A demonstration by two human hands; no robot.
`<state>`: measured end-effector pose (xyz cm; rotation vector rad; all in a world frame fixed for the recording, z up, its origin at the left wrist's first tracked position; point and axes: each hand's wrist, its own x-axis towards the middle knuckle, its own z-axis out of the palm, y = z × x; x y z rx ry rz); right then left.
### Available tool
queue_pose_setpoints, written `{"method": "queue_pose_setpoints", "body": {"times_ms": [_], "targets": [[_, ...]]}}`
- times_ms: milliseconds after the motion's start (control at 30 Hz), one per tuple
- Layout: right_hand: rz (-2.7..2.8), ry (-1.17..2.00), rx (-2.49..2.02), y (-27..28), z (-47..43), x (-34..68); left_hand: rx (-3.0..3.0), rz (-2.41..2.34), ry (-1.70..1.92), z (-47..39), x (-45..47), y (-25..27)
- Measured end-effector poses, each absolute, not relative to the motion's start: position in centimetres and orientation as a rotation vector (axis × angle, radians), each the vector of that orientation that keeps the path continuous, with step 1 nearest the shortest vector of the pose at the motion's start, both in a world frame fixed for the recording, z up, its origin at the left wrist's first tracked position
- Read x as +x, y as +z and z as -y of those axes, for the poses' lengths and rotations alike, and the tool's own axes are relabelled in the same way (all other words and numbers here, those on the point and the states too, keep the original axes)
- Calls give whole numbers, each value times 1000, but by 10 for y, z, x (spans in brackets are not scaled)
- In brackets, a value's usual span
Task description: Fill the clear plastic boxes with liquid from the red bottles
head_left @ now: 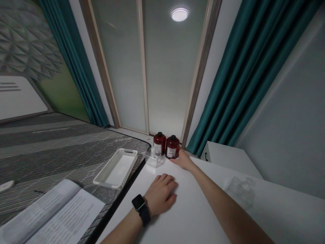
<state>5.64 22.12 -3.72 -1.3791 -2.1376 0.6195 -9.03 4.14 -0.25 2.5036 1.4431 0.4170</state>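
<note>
Two dark red bottles with black caps stand side by side at the far end of a white table point(193, 210). My right hand point(183, 160) reaches out to the right bottle point(172, 147), fingers touching its base without closing around it. The left bottle point(159, 143) stands just beside it, behind a small clear box point(153, 159) holding a little white item. My left hand point(161, 194), with a black watch on the wrist, lies palm down on the table, fingers loosely spread, holding nothing.
A white perforated basket point(116, 168) sits empty on the grey mattress point(50, 145) to the left, with an open booklet point(53, 217) nearer me. Clear glass items point(241, 189) stand on the table at right. A white cabinet point(228, 157), teal curtains and frosted panels lie beyond.
</note>
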Motion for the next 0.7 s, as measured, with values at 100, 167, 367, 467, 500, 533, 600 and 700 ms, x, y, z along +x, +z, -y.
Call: {"method": "queue_pose_setpoints", "body": {"times_ms": [100, 167, 367, 467, 500, 533, 600, 700], "targets": [[2146, 586, -1422, -37, -221, 55, 2502, -1445, 415, -41, -90, -3], [2153, 569, -1438, -39, -222, 54, 2501, -1445, 417, -42, -90, -3], [2180, 542, -1463, -44, -225, 54, 2501, -1443, 417, -42, -90, -4], [2185, 527, -1471, -45, -225, 53, 2501, -1440, 416, -42, -90, -3], [2185, 523, -1472, -46, -225, 53, 2500, -1441, 417, -42, -90, -3], [2183, 520, -1474, -46, -225, 53, 2498, -1443, 418, -42, -90, -3], [2174, 516, -1480, -46, -225, 52, 2497, -1446, 423, -42, -90, -4], [2154, 516, -1478, -47, -224, 51, 2501, -1444, 429, -43, -90, -4]]}}
